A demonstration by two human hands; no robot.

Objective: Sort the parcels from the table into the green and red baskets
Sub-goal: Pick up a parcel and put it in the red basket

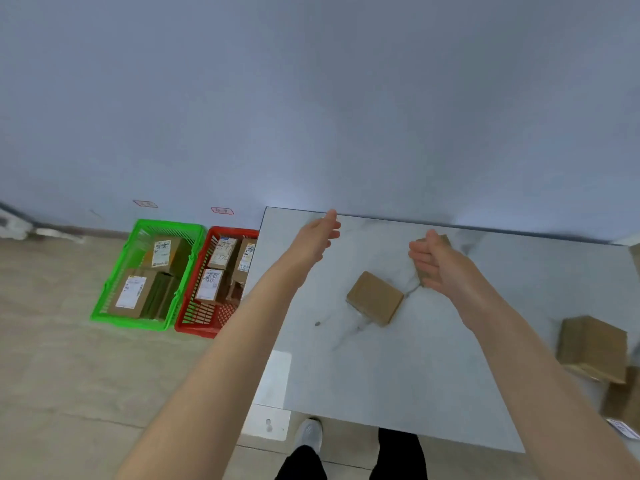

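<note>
Your left hand (317, 235) has its fingers (333, 233) released and stretched out. It holds nothing and hangs above the worktop (381, 375) near the far left corner. Your right hand (441, 263) is over the far middle of the worktop, palm turned to the left. Its fingers (417, 254) lie loosely together, only slightly bent, with nothing between them. A half-hidden parcel (445, 239) lies right behind that hand, and you cannot tell from this view whether the hand touches it.

Between your two forearms, near the middle of the worktop, the middle parcel (375, 297) lies flat. It is plain brown and apart from both hands. At the right edge sits the right-edge parcel (592, 348), also brown. Further boxes (621, 400) crowd the near right corner, cut off by the frame.

Off the left edge, on the floor (69, 375), the red basket (204, 317) stands just beside the worktop, partly hidden by that edge. The green basket (112, 282) stands side by side with it, further left. The green basket holds labelled boxes (131, 294), and the red basket holds labelled cartons (211, 285). On the wall (311, 98) above each basket is a small red-framed sign (222, 211). Your shoe (308, 434) shows below the near edge.
</note>
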